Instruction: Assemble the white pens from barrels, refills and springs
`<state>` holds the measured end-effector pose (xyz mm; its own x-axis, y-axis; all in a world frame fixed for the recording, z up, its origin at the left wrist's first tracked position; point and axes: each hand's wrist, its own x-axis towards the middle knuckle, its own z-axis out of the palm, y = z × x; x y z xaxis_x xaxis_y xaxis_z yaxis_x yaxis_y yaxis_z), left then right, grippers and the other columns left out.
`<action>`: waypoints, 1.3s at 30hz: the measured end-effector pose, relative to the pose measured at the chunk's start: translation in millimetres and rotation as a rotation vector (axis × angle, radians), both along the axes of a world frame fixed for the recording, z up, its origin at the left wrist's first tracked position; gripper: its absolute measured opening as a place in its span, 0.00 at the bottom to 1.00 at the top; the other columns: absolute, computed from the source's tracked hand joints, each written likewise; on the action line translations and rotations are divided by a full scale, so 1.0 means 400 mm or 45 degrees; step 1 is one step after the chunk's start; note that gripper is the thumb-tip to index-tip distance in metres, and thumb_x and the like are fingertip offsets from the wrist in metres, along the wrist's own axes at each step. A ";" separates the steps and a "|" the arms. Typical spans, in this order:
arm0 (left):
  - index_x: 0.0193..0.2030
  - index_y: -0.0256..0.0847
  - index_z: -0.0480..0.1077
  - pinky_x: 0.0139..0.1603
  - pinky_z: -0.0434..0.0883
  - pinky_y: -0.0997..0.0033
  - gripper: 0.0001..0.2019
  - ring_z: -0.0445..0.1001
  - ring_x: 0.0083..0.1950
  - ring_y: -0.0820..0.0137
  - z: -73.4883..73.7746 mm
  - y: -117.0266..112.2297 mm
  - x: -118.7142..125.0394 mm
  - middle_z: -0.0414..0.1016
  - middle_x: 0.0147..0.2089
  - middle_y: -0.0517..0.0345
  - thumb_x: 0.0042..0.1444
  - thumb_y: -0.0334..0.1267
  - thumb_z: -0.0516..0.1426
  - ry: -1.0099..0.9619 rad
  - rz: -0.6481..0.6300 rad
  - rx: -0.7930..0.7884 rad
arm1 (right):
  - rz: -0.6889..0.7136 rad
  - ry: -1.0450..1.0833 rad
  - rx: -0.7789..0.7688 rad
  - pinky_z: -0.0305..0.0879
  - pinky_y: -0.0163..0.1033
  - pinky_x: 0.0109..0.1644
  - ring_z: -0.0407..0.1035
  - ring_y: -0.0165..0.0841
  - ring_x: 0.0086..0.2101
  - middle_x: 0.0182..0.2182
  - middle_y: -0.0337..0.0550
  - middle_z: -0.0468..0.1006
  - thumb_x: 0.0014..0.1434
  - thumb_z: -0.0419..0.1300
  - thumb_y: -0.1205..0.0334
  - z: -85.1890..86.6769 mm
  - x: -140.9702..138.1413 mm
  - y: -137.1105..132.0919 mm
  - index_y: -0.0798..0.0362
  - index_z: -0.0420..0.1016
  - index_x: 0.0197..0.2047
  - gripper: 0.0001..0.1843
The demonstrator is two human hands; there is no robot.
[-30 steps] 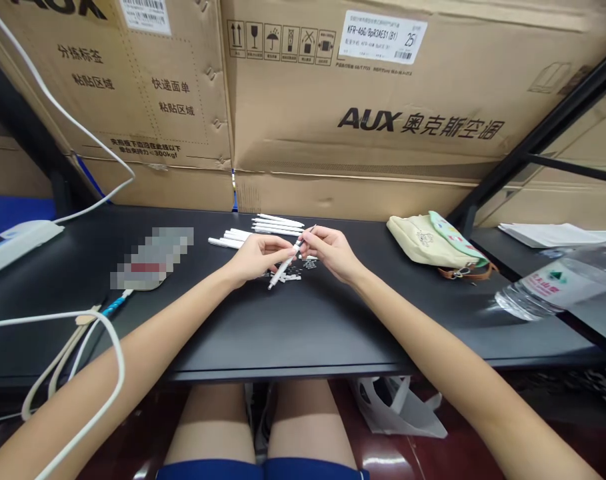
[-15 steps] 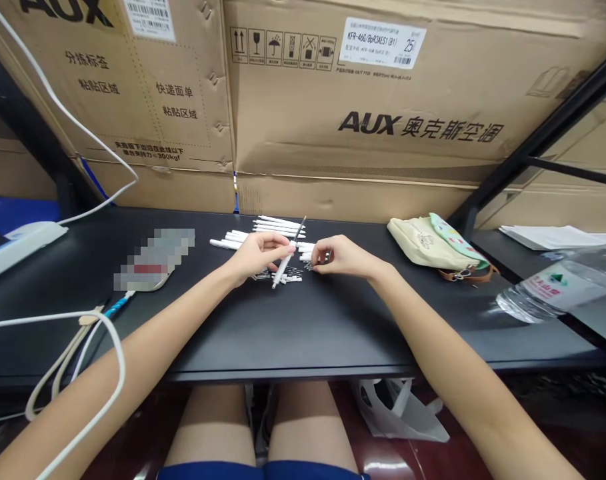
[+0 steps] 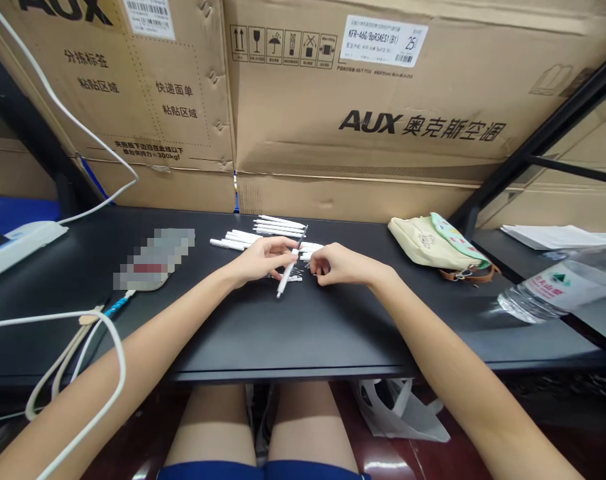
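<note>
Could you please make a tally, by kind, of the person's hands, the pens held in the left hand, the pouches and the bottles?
Hands: 2 (left hand, right hand)
White pen in the left hand: 1
Cream pouch: 1
Clear bottle: 1
Total: 5

White pen barrel tilted; dark refill jutting out

Right cardboard box: "AUX 奥克斯空调"; handling pictograms in row; white label, "KFR-46G/BpR3AES1(B1)", "25". Left cardboard box: "AUX", "分拣标签", "快递面单", "粘贴区域" twice, "≤300kgf". Plastic bottle: red characters, too blurred to read.
</note>
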<state>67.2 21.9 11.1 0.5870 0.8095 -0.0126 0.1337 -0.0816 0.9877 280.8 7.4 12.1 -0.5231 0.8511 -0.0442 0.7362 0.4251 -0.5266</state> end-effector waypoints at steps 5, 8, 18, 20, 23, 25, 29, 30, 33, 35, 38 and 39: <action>0.44 0.38 0.70 0.33 0.74 0.68 0.20 0.73 0.37 0.69 -0.003 -0.001 -0.006 0.72 0.34 0.56 0.47 0.48 0.62 0.035 -0.189 -0.048 | -0.023 0.354 -0.081 0.63 0.33 0.30 0.66 0.28 0.25 0.22 0.37 0.73 0.43 0.60 0.69 0.006 0.002 0.007 0.56 0.74 0.26 0.03; 0.43 0.39 0.69 0.35 0.74 0.68 0.19 0.74 0.40 0.66 -0.003 -0.003 -0.008 0.72 0.35 0.55 0.48 0.48 0.62 0.054 -0.255 -0.083 | -0.259 0.879 -0.050 0.66 0.33 0.29 0.67 0.28 0.26 0.24 0.40 0.74 0.44 0.65 0.61 0.008 0.004 0.021 0.56 0.75 0.27 0.08; 0.43 0.38 0.68 0.34 0.74 0.69 0.19 0.74 0.40 0.66 -0.001 -0.003 -0.008 0.73 0.35 0.53 0.50 0.48 0.61 0.077 -0.273 -0.101 | -0.402 1.352 -0.256 0.70 0.33 0.31 0.73 0.30 0.31 0.32 0.46 0.79 0.40 0.71 0.55 0.000 -0.020 0.021 0.56 0.74 0.31 0.18; 0.44 0.38 0.68 0.34 0.74 0.69 0.18 0.74 0.40 0.66 -0.001 -0.003 -0.008 0.73 0.35 0.54 0.51 0.48 0.61 0.078 -0.271 -0.096 | -0.393 1.348 -0.270 0.70 0.33 0.30 0.73 0.30 0.30 0.32 0.46 0.79 0.40 0.71 0.55 -0.003 -0.022 0.020 0.56 0.74 0.31 0.18; 0.44 0.38 0.69 0.33 0.74 0.70 0.18 0.74 0.39 0.67 0.000 -0.003 -0.009 0.72 0.35 0.54 0.51 0.47 0.60 0.083 -0.270 -0.086 | -0.383 1.326 -0.297 0.70 0.32 0.30 0.73 0.30 0.30 0.31 0.47 0.80 0.39 0.72 0.56 -0.004 -0.027 0.018 0.57 0.74 0.31 0.18; 0.44 0.38 0.69 0.33 0.74 0.71 0.18 0.74 0.40 0.67 0.002 -0.004 -0.008 0.72 0.36 0.54 0.51 0.47 0.61 0.081 -0.268 -0.080 | -0.368 1.303 -0.323 0.70 0.32 0.30 0.74 0.31 0.29 0.31 0.47 0.80 0.39 0.72 0.56 -0.003 -0.032 0.015 0.57 0.74 0.31 0.19; 0.44 0.38 0.70 0.33 0.74 0.70 0.19 0.74 0.39 0.67 0.002 -0.002 -0.009 0.72 0.35 0.54 0.49 0.48 0.62 0.055 -0.235 -0.080 | -0.428 1.307 -0.299 0.70 0.32 0.29 0.73 0.31 0.30 0.32 0.47 0.80 0.41 0.70 0.51 -0.005 -0.031 0.023 0.56 0.73 0.33 0.20; 0.44 0.39 0.70 0.33 0.74 0.70 0.19 0.74 0.39 0.67 0.002 -0.002 -0.009 0.72 0.35 0.55 0.49 0.48 0.62 0.044 -0.225 -0.077 | -0.474 1.316 -0.250 0.69 0.32 0.28 0.73 0.30 0.30 0.33 0.47 0.80 0.42 0.69 0.50 -0.009 -0.025 0.030 0.55 0.73 0.33 0.20; 0.44 0.39 0.70 0.34 0.74 0.69 0.19 0.74 0.38 0.68 0.001 0.001 -0.012 0.73 0.35 0.55 0.48 0.48 0.62 0.021 -0.195 -0.067 | -0.637 1.274 -0.022 0.69 0.32 0.28 0.72 0.29 0.30 0.32 0.46 0.79 0.42 0.68 0.48 -0.031 0.001 0.064 0.55 0.74 0.33 0.20; 0.44 0.40 0.70 0.34 0.74 0.69 0.19 0.74 0.37 0.68 0.002 0.001 -0.014 0.73 0.35 0.56 0.48 0.48 0.62 0.021 -0.175 -0.067 | -0.703 1.170 0.104 0.69 0.34 0.30 0.71 0.30 0.30 0.29 0.44 0.79 0.40 0.68 0.49 -0.050 0.020 0.087 0.55 0.75 0.30 0.19; 0.44 0.40 0.69 0.34 0.73 0.69 0.19 0.74 0.37 0.69 0.004 0.001 -0.016 0.73 0.35 0.56 0.48 0.49 0.62 0.011 -0.159 -0.071 | -0.639 1.001 0.162 0.69 0.36 0.34 0.71 0.32 0.31 0.28 0.44 0.79 0.40 0.68 0.51 -0.072 0.036 0.109 0.55 0.77 0.27 0.17; 0.44 0.40 0.69 0.34 0.73 0.69 0.19 0.73 0.37 0.69 0.005 0.001 -0.016 0.73 0.35 0.56 0.49 0.49 0.61 0.006 -0.160 -0.068 | -0.601 0.952 0.151 0.68 0.37 0.35 0.71 0.32 0.30 0.28 0.44 0.79 0.40 0.68 0.51 -0.078 0.038 0.113 0.56 0.77 0.27 0.16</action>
<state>60.7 22.2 13.1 0.6834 0.7278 -0.0568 0.1303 -0.0451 0.9905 295.8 52.7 -18.9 0.0261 0.9624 0.2703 0.3301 0.2469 -0.9111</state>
